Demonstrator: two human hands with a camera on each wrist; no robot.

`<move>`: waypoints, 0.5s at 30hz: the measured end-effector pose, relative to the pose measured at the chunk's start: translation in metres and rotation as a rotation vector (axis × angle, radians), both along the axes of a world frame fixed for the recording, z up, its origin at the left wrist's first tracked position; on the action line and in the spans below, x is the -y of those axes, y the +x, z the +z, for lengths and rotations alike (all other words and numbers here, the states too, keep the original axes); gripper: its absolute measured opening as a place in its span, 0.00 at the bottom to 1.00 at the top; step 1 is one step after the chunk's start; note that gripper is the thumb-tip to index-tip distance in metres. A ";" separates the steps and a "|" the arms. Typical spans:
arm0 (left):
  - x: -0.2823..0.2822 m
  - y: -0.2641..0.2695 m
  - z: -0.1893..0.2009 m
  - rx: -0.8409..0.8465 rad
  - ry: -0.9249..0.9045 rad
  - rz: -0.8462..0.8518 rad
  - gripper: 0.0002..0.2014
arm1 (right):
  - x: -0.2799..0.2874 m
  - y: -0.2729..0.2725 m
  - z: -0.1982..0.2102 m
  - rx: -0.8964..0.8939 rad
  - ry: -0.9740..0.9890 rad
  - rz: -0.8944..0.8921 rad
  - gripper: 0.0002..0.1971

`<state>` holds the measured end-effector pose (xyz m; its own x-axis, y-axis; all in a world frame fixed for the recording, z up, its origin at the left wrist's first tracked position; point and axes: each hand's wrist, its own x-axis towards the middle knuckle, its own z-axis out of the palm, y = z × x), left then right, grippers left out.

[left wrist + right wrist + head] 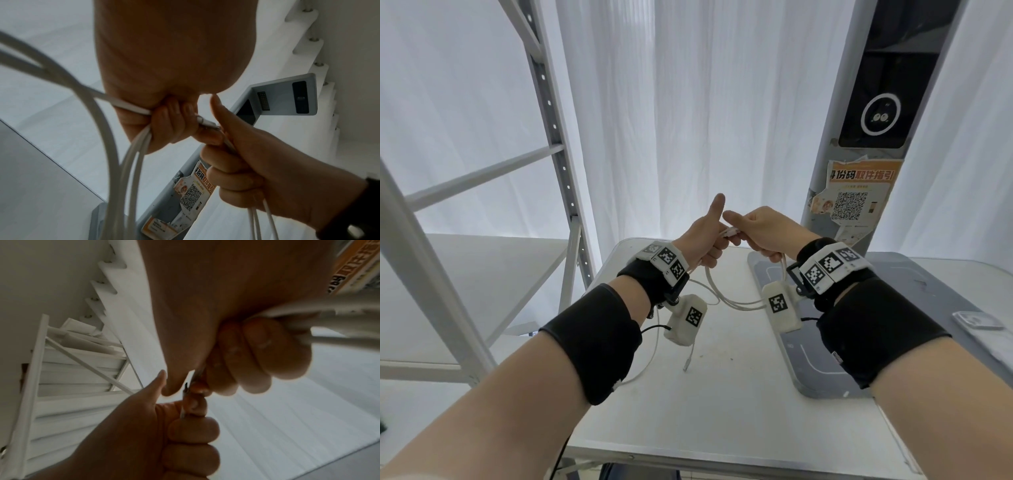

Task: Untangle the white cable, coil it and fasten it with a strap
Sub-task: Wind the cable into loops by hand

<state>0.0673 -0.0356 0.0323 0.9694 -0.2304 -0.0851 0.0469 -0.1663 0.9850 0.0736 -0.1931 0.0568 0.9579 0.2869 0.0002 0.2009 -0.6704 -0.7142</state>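
1. The white cable [726, 298] is held above the table [722, 394], its loops sagging between both fists.
2. The left hand [703, 240] is curled around it, thumb raised.
3. The right hand [767, 233] is closed on the connector end, pointing leftward.

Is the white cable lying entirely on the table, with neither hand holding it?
No: both the left hand and the right hand grip the white cable, whose loops hang between them above the table.

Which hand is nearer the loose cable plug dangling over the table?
Left. The left hand is up and slightly right of the plug, which hangs below its wrist; the right hand is farther right, across the drooping white cable.
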 end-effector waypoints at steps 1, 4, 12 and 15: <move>-0.001 0.000 0.001 -0.008 0.004 -0.012 0.40 | 0.001 -0.001 -0.001 0.013 -0.011 0.025 0.29; -0.002 0.000 0.004 -0.012 0.026 -0.046 0.37 | 0.004 -0.003 -0.003 0.045 0.016 0.069 0.25; -0.005 -0.006 0.001 -0.019 0.048 -0.046 0.23 | 0.019 -0.001 -0.004 0.070 0.227 -0.040 0.26; 0.001 -0.010 0.003 0.019 0.089 -0.002 0.23 | 0.019 -0.002 -0.003 0.114 0.166 -0.067 0.25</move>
